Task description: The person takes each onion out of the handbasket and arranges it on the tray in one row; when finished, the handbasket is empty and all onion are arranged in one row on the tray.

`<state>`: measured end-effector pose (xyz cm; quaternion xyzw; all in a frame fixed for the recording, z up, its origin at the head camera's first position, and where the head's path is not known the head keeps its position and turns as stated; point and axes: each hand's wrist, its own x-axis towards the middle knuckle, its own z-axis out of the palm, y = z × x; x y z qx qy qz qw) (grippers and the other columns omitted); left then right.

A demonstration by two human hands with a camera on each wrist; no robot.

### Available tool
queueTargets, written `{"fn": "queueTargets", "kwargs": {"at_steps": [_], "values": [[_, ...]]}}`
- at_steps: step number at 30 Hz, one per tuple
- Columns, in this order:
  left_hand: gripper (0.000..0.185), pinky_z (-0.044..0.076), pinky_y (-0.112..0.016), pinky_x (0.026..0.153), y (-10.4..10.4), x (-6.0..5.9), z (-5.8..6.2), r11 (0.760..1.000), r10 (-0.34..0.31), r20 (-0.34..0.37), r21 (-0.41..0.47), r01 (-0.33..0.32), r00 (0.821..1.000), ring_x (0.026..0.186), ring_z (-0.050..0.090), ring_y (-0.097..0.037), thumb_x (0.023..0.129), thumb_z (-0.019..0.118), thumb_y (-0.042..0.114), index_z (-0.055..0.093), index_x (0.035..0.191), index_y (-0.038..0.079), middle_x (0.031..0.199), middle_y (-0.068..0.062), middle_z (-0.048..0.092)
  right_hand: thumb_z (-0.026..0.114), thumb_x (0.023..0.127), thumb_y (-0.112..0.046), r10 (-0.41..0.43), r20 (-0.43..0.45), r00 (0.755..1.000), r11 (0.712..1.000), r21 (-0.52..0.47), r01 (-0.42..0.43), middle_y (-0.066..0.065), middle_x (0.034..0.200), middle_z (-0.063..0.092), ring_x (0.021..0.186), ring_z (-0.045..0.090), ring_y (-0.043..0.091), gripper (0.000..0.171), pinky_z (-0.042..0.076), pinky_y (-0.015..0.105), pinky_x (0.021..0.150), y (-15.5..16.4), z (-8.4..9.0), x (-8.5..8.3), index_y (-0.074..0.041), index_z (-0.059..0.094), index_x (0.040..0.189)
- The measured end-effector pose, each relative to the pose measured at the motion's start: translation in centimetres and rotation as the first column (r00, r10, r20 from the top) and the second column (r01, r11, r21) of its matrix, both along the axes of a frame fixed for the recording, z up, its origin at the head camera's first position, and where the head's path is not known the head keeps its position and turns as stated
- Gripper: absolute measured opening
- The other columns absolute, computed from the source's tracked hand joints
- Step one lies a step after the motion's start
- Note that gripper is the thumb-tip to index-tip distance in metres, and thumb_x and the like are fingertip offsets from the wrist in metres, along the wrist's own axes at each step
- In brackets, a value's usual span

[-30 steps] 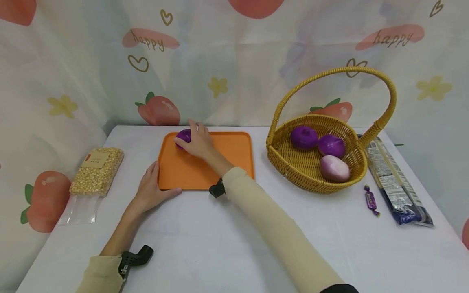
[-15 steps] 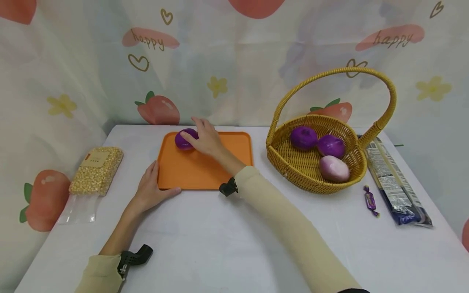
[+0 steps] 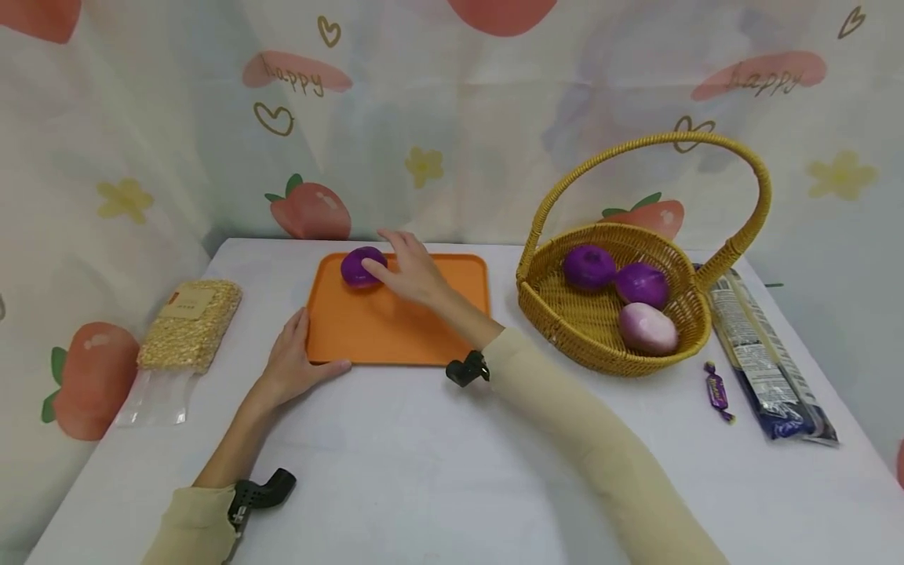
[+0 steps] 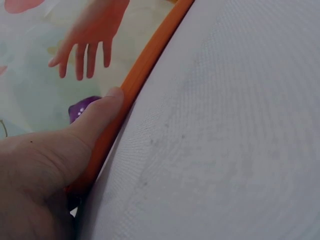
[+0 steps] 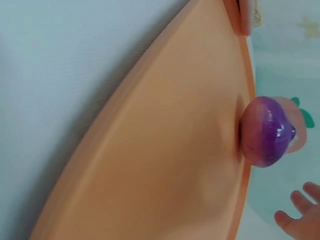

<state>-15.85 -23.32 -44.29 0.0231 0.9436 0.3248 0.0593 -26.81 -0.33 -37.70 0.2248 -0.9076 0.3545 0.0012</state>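
Observation:
An orange tray [image 3: 395,322] lies on the white table. A purple onion [image 3: 360,265] sits in its far left corner, also seen in the right wrist view as the onion [image 5: 265,131] resting alone on the tray [image 5: 165,150]. My right hand [image 3: 415,273] hovers just right of the onion with its fingers spread and holds nothing. From the left wrist view the right hand [image 4: 87,40] is clearly apart from the onion [image 4: 80,107]. My left hand [image 3: 291,362] rests flat at the tray's near left corner, with its thumb [image 4: 95,120] against the rim [image 4: 150,55].
A wicker basket [image 3: 600,345] with a tall handle stands right of the tray and holds two purple onions and a pale one. A wrapped candy [image 3: 718,390] and a long dark packet [image 3: 766,357] lie at the far right. A bag of kernels [image 3: 187,326] lies on the left.
My right hand has let go of the purple onion and drawn back to the right. The onion stays in the tray's far left corner. The left hand has not moved.

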Motion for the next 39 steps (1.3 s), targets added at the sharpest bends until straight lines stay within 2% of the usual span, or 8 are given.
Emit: {"fn": "queueTargets", "kwargs": {"at_steps": [9, 14, 19, 27, 32, 39], "values": [[0.121, 0.019, -0.066, 0.116, 0.1, -0.1, -0.1, 1.000, -0.005, -0.008, 0.005, 0.005, 1.000, 0.146, 0.014, -0.047, 0.075, 0.075, 0.056, 0.001, 0.156, 0.004, 0.161, -0.025, 0.005, 0.052, 0.095, -0.049, 0.064, -0.003, 0.998, 0.998, 0.000, -0.064, 0.006, 0.156, 0.035, 0.144, 0.032, 0.028, 0.066, 0.030, 0.048, 0.119, 1.5, 0.6, 1.4, -0.017, 0.035, 0.150], [0.122, 0.019, -0.066, 0.116, 0.2, -0.1, -0.2, 1.000, -0.012, -0.010, 0.010, 0.013, 1.000, 0.146, 0.014, -0.048, 0.076, 0.076, 0.056, 0.001, 0.156, 0.003, 0.161, -0.026, 0.005, 0.053, 0.095, -0.048, 0.112, -0.021, 0.993, 0.994, 0.008, -0.112, 0.004, 0.156, 0.036, 0.145, 0.032, 0.024, 0.065, 0.027, 0.045, 0.121, 2.5, 1.1, 2.4, -0.016, 0.036, 0.149], [0.122, 0.018, -0.065, 0.116, 0.2, 0.0, -0.2, 1.000, -0.012, -0.008, 0.011, 0.012, 1.000, 0.146, 0.014, -0.047, 0.075, 0.076, 0.056, 0.000, 0.156, 0.003, 0.161, -0.026, 0.005, 0.053, 0.095, -0.048, 0.153, -0.028, 0.988, 0.988, 0.013, -0.152, 0.003, 0.155, 0.039, 0.145, 0.032, 0.023, 0.063, 0.027, 0.046, 0.121, 3.2, 1.4, 3.3, -0.016, 0.039, 0.149], [0.122, 0.018, -0.066, 0.116, 0.1, 0.0, 0.0, 1.000, -0.009, -0.007, -0.003, 0.009, 1.000, 0.146, 0.013, -0.048, 0.076, 0.075, 0.056, 0.000, 0.155, 0.003, 0.161, -0.026, 0.004, 0.055, 0.096, -0.044, 0.164, -0.057, 0.985, 0.986, -0.013, -0.165, 0.002, 0.151, 0.045, 0.143, 0.037, 0.022, 0.056, 0.029, 0.044, 0.120, 4.1, 2.0, 4.7, -0.019, 0.046, 0.145], [0.121, 0.018, -0.065, 0.116, 0.1, 0.0, 0.0, 1.000, -0.005, -0.013, -0.002, 0.005, 1.000, 0.146, 0.013, -0.047, 0.076, 0.076, 0.055, 0.000, 0.155, 0.003, 0.161, -0.026, 0.005, 0.057, 0.096, -0.040, 0.198, -0.085, 0.977, 0.979, -0.035, -0.201, 0.003, 0.148, 0.050, 0.141, 0.041, 0.021, 0.054, 0.031, 0.041, 0.119, 4.6, 2.1, 5.4, -0.015, 0.048, 0.143], [0.122, 0.019, -0.065, 0.116, 0.1, 0.0, -0.2, 1.000, -0.003, -0.014, -0.008, 0.003, 1.000, 0.146, 0.013, -0.047, 0.076, 0.076, 0.054, 0.001, 0.155, 0.002, 0.161, -0.026, 0.005, 0.057, 0.097, -0.037, 0.218, -0.058, 0.974, 0.973, -0.068, -0.222, 0.003, 0.148, 0.050, 0.140, 0.042, 0.021, 0.052, 0.033, 0.040, 0.118, 5.6, 2.8, 6.3, -0.015, 0.048, 0.143]]}}
